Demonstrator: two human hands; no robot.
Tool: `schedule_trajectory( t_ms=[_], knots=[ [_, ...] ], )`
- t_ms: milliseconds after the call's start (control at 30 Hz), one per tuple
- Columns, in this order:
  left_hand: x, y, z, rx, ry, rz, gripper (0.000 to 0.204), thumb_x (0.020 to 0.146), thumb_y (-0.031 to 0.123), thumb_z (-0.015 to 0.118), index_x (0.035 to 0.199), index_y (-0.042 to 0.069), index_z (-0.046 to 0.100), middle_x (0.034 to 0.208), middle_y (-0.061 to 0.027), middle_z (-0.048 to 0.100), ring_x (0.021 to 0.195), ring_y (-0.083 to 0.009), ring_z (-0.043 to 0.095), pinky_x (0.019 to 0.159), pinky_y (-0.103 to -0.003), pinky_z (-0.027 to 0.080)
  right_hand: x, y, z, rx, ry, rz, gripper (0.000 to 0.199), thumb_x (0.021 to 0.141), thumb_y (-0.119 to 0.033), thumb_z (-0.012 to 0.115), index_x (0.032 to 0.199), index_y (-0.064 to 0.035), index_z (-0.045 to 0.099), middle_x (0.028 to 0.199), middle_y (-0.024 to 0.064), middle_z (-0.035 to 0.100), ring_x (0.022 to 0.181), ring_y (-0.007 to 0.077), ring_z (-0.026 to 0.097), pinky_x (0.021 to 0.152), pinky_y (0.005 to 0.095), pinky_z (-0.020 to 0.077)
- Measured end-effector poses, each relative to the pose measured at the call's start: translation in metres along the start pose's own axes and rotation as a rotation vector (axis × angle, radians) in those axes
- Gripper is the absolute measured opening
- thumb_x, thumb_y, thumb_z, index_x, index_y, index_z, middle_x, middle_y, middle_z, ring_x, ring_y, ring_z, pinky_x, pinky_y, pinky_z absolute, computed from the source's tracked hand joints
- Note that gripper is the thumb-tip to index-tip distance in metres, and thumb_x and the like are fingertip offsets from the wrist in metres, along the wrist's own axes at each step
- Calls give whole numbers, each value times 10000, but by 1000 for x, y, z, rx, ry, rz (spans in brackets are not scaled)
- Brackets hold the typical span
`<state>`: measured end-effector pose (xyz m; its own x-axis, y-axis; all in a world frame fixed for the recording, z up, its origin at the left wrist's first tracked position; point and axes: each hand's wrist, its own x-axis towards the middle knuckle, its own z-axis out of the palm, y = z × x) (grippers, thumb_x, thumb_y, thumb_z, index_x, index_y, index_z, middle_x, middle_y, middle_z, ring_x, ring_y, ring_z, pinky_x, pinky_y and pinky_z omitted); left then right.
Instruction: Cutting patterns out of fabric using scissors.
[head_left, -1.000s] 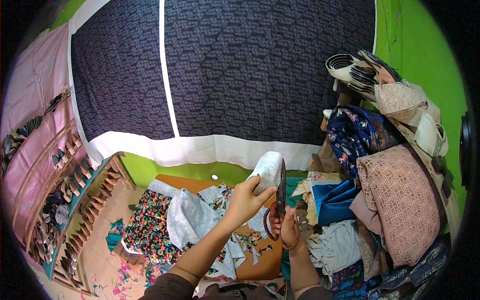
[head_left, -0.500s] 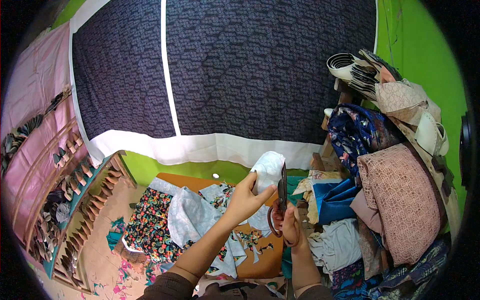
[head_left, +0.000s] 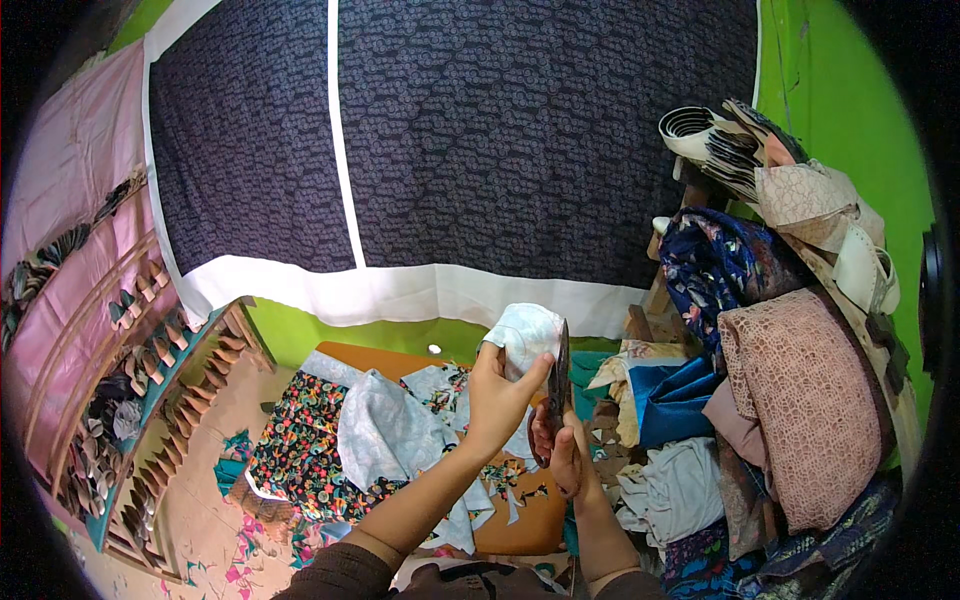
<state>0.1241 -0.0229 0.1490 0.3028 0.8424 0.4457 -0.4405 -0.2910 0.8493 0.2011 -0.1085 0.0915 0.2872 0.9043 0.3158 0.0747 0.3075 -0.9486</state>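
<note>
My left hand (head_left: 498, 398) pinches a piece of pale whitish fabric (head_left: 530, 335) with a rounded upper edge, held up in front of me. In my right hand (head_left: 562, 450) is a pair of dark scissors (head_left: 561, 372), its blades pointing up along the fabric's right edge. The fingers are through or around the handles; whether the blades are apart is hard to tell. Below, a black floral cloth (head_left: 302, 425) and a pale cloth (head_left: 385, 425) lie on an orange-brown tabletop (head_left: 528, 528), with small scraps about them.
To the left stands a wooden rack (head_left: 165, 400) lined with shoe lasts. At right are heaped fabrics: a pink lace-patterned one (head_left: 800, 400), a blue satin one (head_left: 672, 402) and a white cloth (head_left: 680, 490). Dark patterned fabric (head_left: 500, 140) hangs ahead. Cut scraps (head_left: 245, 535) litter the floor.
My left hand has shifted slightly left and turned the fabric. The scissors have tilted a little more upright and edge-on, and my right hand's fingers have loosened and straightened somewhat.
</note>
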Motion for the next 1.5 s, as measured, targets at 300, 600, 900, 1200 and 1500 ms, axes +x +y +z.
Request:
schedule_trajectory(
  t_ms=[300,600,900,1200,1500],
  knots=[
    [-2,0,-2,-23,-39,-35,375,720,91,629,1014,-57,448,977,-117,540,886,-132,517,746,-249,413,-3,-12,1,7,11,42,720,684,-723,311,849,-32,429,651,-47,373,529,35,333,452,172,274],
    [-1,-1,-3,43,-136,-35,423,714,41,627,1054,-65,398,997,-119,522,909,-160,523,776,-266,423,0,-1,-6,-35,39,-48,739,685,-732,269,845,-31,439,646,-39,387,536,35,331,453,177,253],
    [0,-1,-2,15,-151,-61,434,706,82,640,1050,-60,416,982,-113,534,901,-146,520,765,-260,417,-2,-3,-9,-32,38,-8,753,676,-737,283,871,-26,436,668,-30,402,578,38,357,503,170,294],
    [0,3,-5,33,-160,-67,454,698,17,635,1070,-62,389,1022,-118,507,938,-164,509,807,-273,412,0,4,-14,43,20,38,725,614,-748,364,854,-65,412,621,-53,304,476,20,234,410,153,198],
    [2,0,-11,138,-245,-88,471,691,36,648,1065,-64,380,996,-123,510,925,-162,513,794,-273,418,1,-11,-14,41,-7,10,729,604,-759,362,822,-65,414,599,-49,305,473,25,243,402,169,197]
  ],
)
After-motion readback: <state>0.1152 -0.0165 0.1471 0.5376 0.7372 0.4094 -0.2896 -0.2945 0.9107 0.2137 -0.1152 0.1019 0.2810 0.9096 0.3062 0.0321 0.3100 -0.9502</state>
